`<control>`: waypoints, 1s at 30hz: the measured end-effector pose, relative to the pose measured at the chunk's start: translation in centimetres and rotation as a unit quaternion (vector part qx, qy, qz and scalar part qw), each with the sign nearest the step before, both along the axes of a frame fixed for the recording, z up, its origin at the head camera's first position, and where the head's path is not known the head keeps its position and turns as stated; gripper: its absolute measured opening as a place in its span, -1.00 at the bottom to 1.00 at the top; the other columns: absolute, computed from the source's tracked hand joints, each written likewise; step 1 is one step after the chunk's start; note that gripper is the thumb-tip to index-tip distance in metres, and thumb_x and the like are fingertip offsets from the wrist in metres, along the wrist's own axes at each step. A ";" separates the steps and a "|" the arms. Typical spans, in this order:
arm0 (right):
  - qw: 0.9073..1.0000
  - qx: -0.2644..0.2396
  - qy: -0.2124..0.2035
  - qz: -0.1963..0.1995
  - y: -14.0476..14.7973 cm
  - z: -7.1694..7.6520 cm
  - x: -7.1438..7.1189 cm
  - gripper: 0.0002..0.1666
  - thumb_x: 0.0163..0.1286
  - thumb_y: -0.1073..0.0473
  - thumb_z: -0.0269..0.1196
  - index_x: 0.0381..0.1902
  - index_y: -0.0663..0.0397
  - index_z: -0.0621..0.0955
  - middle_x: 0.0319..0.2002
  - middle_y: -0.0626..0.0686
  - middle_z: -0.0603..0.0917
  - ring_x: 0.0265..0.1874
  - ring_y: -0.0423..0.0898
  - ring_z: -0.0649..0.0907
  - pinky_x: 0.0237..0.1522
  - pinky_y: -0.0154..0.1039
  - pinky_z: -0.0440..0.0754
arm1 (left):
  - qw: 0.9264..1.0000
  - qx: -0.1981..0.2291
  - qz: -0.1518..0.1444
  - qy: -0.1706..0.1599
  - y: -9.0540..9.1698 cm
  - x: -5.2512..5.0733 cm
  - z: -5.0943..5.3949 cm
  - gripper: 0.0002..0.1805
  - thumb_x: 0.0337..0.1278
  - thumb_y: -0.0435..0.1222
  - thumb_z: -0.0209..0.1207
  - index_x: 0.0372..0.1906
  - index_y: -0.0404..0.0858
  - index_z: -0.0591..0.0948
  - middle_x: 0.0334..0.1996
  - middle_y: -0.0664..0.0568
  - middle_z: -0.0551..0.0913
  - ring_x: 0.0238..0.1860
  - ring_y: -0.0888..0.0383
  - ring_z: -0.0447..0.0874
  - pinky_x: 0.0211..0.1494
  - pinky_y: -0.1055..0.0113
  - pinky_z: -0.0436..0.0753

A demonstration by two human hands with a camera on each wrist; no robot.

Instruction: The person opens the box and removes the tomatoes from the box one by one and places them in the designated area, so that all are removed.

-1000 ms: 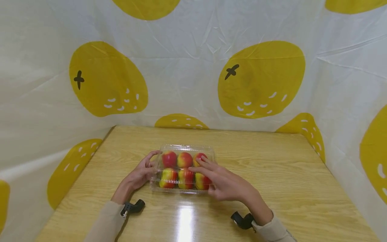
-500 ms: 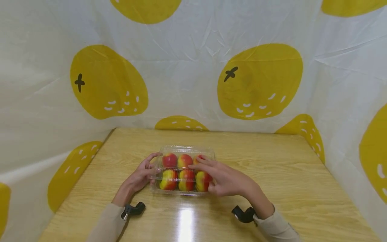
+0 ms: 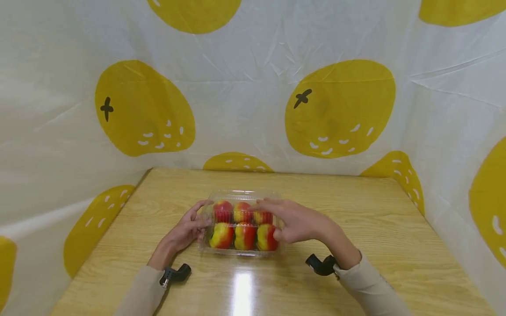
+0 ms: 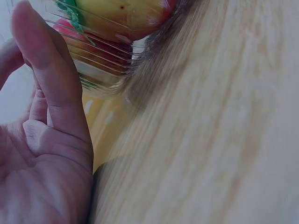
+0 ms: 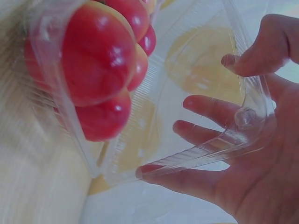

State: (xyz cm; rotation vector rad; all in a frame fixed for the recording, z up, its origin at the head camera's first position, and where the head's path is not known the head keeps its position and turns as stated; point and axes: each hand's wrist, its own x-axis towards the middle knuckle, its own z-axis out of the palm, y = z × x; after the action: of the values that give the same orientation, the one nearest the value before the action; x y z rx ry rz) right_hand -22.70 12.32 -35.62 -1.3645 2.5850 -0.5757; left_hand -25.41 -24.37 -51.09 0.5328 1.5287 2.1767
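A clear plastic clamshell container (image 3: 242, 253) rests on the table, with several red-and-yellow apples (image 3: 244, 237) in two rows inside. Its hinged lid (image 5: 210, 149) stands partly raised. My right hand (image 3: 302, 221) holds that lid at its right front corner. In the right wrist view the thumb is at the lid's near edge, and the other fingers show through the plastic. My left hand (image 3: 186, 229) grips the container's left side, thumb and index finger spread along it. Seen from the left wrist, the thumb (image 4: 51, 60) stands beside the ribbed plastic wall; the fingertips behind it are partly hidden.
The wood-grain table (image 3: 336, 197) stretches around the container. A white curtain (image 3: 241, 105) printed with yellow fruit hangs behind it and along both sides. Each wrist wears a black camera mount (image 3: 176, 273).
The container's lid has tilted further up, its front edge moving away from me. My right hand has risen slightly with it. The left hand stays nearly in place.
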 end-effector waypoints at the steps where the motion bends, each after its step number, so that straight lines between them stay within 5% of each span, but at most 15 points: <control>1: 1.000 0.003 0.001 0.000 0.0 0.2 -0.1 -0.05 0.13 0.29 0.16 0.55 -0.21 0.37 0.53 0.18 0.39 0.52 0.21 0.39 0.43 0.27 0.45 | 1.000 0.000 0.002 -0.001 0.0 0.0 0.0 -0.32 0.48 -0.49 0.01 0.55 -0.13 0.07 -0.55 0.16 0.67 -0.66 0.30 0.63 -0.57 0.43 0.66; 8: 1.000 0.009 -0.014 0.002 -0.1 1.5 -1.3 -0.08 0.15 0.29 0.12 0.54 -0.18 0.37 0.49 -0.06 0.44 0.37 0.02 0.54 0.41 0.11 0.50 | 1.000 0.022 -0.008 -0.005 0.1 0.0 -0.1 -0.31 0.49 -0.57 -0.09 0.58 -0.14 0.05 -0.51 0.17 0.70 -0.63 0.29 0.67 -0.56 0.41 0.68; 18: 0.999 0.034 -0.002 -0.036 0.4 3.5 -2.6 -0.27 0.39 0.11 0.17 0.52 -0.08 0.40 0.49 0.01 0.46 0.48 0.08 0.45 0.52 0.12 0.38 | 1.000 0.003 -0.002 -0.002 0.2 0.0 -0.1 -0.41 0.52 -0.53 -0.08 0.51 -0.15 0.13 -0.49 0.15 0.69 -0.61 0.28 0.65 -0.48 0.40 0.71; 30: 0.998 -0.008 -0.010 -0.067 2.2 5.2 -4.7 -0.37 0.59 0.05 0.12 0.54 0.02 0.35 0.43 0.11 0.53 0.39 0.12 0.55 0.40 0.17 0.50 | 1.000 -0.004 0.028 -0.010 0.1 -0.1 0.1 -0.42 0.56 -0.48 -0.07 0.55 -0.21 0.17 -0.39 0.13 0.66 -0.52 0.27 0.63 -0.41 0.46 0.71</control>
State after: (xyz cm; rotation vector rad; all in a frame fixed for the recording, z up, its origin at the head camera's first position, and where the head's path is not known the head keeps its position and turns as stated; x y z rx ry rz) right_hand -27.37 14.49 -30.38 -1.1898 2.6767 -0.6267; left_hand -25.53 -24.25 -51.01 0.4696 1.5598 2.2096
